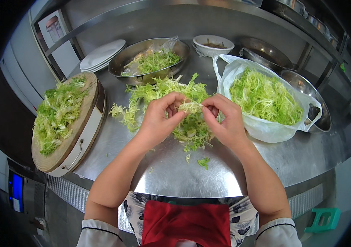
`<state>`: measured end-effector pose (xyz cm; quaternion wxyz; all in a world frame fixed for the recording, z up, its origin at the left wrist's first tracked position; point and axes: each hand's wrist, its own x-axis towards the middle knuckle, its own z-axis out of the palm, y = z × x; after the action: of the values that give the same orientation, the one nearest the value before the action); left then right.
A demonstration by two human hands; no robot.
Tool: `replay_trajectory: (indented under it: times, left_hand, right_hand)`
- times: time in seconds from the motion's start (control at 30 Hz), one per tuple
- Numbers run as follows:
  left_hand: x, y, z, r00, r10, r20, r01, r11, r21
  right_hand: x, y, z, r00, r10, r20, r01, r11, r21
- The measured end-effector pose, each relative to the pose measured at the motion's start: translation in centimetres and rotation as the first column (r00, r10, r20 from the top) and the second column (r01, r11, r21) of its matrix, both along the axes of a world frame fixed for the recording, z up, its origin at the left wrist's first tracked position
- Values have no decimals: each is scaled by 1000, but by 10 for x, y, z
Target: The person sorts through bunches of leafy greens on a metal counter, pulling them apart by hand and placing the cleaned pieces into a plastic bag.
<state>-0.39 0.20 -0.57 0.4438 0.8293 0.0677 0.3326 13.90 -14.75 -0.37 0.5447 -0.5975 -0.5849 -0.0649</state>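
Between my two hands is a small piece of frisée lettuce (pixel 190 107), pale yellow with a whitish stem end. My left hand (pixel 162 115) pinches its leafy side, while the thumb and forefinger of my right hand (pixel 225 119) grip the stem end. Beneath and behind the hands spreads a loose pile of frisée (pixel 163 88) on the stainless steel table (pixel 175 173). To the right a white plastic bag (pixel 265 131) stands wide at the mouth, full of frisée leaves (pixel 262 95). More frisée (pixel 61 114) is heaped on a round wooden chopping block (pixel 79 123) at the left.
Behind the pile sits a steel basin (pixel 160 74) holding greens and clear plastic. White plates (pixel 103 55) are stacked beside it. Further right are a white bowl (pixel 213 44) with dark contents, a dark metal pan (pixel 265 52) and a steel bowl (pixel 320 105). A green stool (pixel 323 219) stands on the floor.
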Motion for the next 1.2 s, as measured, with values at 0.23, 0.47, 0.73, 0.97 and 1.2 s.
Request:
replay_trajectory:
  times: [0.23,0.47,0.73,0.97,1.2]
  left_hand:
    - [-3,-9,1,988,-136,-68,129,986,-103]
    - [-2,-7,-4,999,-15,-52,21,993,117]
    - [-2,-17,3,997,7,-81,4,992,129]
    - [0,-12,-8,1000,-7,9,8,991,-130]
    - [-10,-2,19,993,-119,14,93,694,-714]
  right_hand:
    - [1,1,-3,1000,10,28,-9,1000,-22]
    - [-5,0,0,987,44,153,-32,996,-78]
    - [-11,6,-6,998,-64,18,65,997,-46]
    - [-9,14,-17,912,20,-409,0,999,49]
    - [13,-1,-6,971,-171,-168,114,946,-305]
